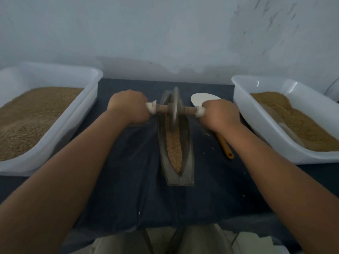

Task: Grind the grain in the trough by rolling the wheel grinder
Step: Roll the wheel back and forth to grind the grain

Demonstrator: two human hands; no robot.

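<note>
Gripping one wheel grinder (175,109), left hand (128,107) and right hand (219,114) curl fingers round its handles; one trough (189,158), two tubs (89,99) (244,101).

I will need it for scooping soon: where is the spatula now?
In the head view, the spatula lies on the cloth right of the trough, between it and the right tub, its middle hidden under the right hand.
</note>
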